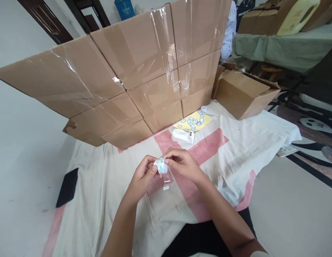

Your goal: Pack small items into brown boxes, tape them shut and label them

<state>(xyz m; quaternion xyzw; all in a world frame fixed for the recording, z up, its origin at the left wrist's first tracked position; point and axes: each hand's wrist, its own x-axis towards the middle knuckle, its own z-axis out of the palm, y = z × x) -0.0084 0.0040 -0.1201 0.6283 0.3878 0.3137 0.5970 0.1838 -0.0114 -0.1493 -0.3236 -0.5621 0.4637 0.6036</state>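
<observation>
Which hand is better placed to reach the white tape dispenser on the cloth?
Probably the right hand. The white tape dispenser lies just beyond it on the cloth, while the left hand sits further to the side. Both pinch the small packet.

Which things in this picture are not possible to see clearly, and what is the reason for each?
- Small white item, head view: left hand and right hand fingers cover it; print too small.
- Small pieces on yellow sheet: too small to identify.
- Person's sleeve: hidden behind taped cardboard wall.
- Yellow container: cut by top edge.
- Dark flat object: no detail visible.
</observation>
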